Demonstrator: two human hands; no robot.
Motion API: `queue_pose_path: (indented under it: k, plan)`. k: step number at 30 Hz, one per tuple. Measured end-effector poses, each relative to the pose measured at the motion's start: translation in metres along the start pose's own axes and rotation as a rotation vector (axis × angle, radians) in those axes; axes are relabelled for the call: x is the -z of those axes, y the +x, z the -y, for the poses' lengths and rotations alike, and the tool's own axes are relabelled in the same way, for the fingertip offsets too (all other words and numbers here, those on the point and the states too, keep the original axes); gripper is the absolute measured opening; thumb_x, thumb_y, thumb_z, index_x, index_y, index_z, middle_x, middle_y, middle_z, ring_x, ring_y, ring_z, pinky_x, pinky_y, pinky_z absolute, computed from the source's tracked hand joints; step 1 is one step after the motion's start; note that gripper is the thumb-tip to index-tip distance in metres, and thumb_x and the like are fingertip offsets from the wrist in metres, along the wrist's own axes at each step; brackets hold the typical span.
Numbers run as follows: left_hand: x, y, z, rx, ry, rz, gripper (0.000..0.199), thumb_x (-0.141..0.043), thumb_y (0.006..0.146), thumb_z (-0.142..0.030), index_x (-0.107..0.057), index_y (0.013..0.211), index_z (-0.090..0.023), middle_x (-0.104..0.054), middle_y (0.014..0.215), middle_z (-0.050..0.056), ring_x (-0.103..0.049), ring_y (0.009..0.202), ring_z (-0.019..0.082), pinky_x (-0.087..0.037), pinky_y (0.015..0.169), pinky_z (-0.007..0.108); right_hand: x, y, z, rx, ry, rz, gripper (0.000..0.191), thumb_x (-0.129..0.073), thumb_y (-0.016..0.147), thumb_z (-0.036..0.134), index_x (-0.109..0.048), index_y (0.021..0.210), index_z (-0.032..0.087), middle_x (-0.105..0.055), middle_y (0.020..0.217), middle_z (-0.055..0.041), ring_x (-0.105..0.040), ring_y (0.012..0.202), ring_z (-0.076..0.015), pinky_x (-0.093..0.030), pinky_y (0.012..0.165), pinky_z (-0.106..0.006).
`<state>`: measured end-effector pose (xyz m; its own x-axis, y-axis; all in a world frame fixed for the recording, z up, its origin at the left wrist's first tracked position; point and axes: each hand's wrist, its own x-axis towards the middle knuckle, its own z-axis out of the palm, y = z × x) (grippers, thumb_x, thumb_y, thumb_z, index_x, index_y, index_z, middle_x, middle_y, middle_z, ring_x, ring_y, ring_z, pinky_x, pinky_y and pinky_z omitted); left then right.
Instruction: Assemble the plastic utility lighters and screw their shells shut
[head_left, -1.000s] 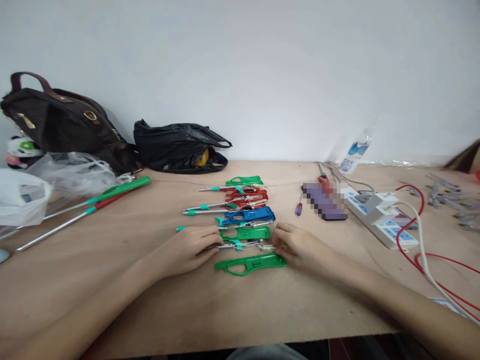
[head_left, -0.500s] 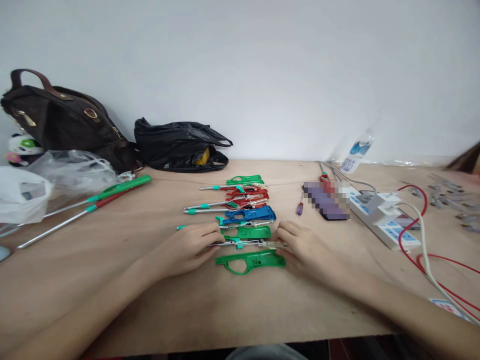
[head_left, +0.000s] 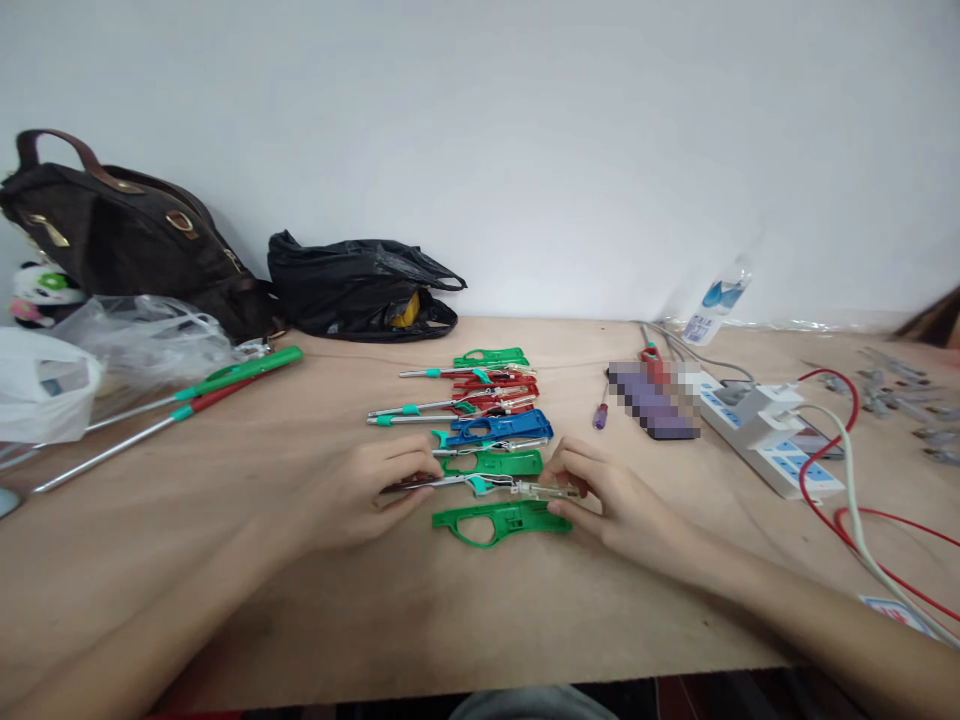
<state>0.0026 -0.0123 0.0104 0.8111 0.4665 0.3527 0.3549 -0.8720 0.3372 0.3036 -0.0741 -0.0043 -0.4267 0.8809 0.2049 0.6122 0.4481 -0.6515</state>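
Note:
The inner assembly of a long-nosed gas lighter (head_left: 491, 485), with metal tube, teal trigger, wires and clear fuel tank, lies across the middle between my hands. My left hand (head_left: 379, 490) pinches its metal tube between thumb and fingers. At the other end, the thumb and fingers of my right hand (head_left: 600, 490) are closed about the clear tank (head_left: 551, 490). Just in front lies an empty green half-shell (head_left: 499, 522), my right thumb close to its end. Behind the assembly are another green half-shell (head_left: 499, 463) and a blue half-shell (head_left: 499, 427).
Red lighter parts (head_left: 495, 392) and a farther green shell (head_left: 491, 357) continue the row. A screwdriver (head_left: 601, 412), a phone (head_left: 660, 405) and a power strip (head_left: 780, 465) with cables lie right. Left are closed lighters (head_left: 217, 385), a black plastic bag (head_left: 352, 285) and a dark bag (head_left: 142, 240).
The assembly has tilted slightly, its tank end a little lower. My right fingers have arched up around the tank, and my left hand has shifted slightly left along the tube.

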Motion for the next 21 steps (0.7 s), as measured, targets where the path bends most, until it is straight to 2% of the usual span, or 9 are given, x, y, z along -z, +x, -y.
queue_pose_path:
  k: [6,10,16,21]
  plan:
    - [0.027,0.002,-0.017,0.058,-0.076,-0.027,0.015,-0.048,0.092,-0.017,-0.062,0.089,-0.017,-0.062,0.075,0.002,-0.056,0.064,0.011,-0.045,0.060,0.020,0.007,-0.002,0.007,0.101,0.165,-0.069,0.008,-0.055,0.091,0.019,-0.057,0.098,0.020,-0.053,0.087,-0.0030,-0.048,0.075,-0.0158,-0.039,0.064,-0.028]
    - [0.039,0.002,-0.020,0.068,-0.171,0.067,0.015,-0.050,0.092,-0.017,-0.064,0.085,-0.018,-0.065,0.076,0.001,-0.058,0.065,0.011,-0.046,0.062,0.019,0.008,-0.004,0.009,0.123,0.239,-0.075,0.010,-0.052,0.094,0.024,-0.057,0.102,0.021,-0.054,0.091,-0.0042,-0.048,0.077,-0.0162,-0.040,0.066,-0.029]
    - [0.036,0.004,-0.018,0.061,-0.260,0.206,0.017,-0.050,0.091,-0.015,-0.064,0.082,-0.018,-0.066,0.075,0.000,-0.058,0.065,0.010,-0.044,0.061,0.017,0.005,-0.003,0.007,0.104,0.226,-0.045,0.009,-0.052,0.094,0.024,-0.058,0.100,0.021,-0.053,0.090,-0.0038,-0.048,0.077,-0.0161,-0.039,0.066,-0.030]
    - [0.028,0.004,-0.012,0.114,-0.315,0.247,0.019,-0.050,0.092,-0.019,-0.064,0.081,-0.016,-0.065,0.074,0.000,-0.056,0.065,0.010,-0.043,0.060,0.017,-0.001,-0.001,0.003,0.069,0.194,-0.028,0.007,-0.054,0.091,0.020,-0.058,0.097,0.020,-0.054,0.089,-0.0037,-0.049,0.077,-0.0163,-0.040,0.067,-0.030]
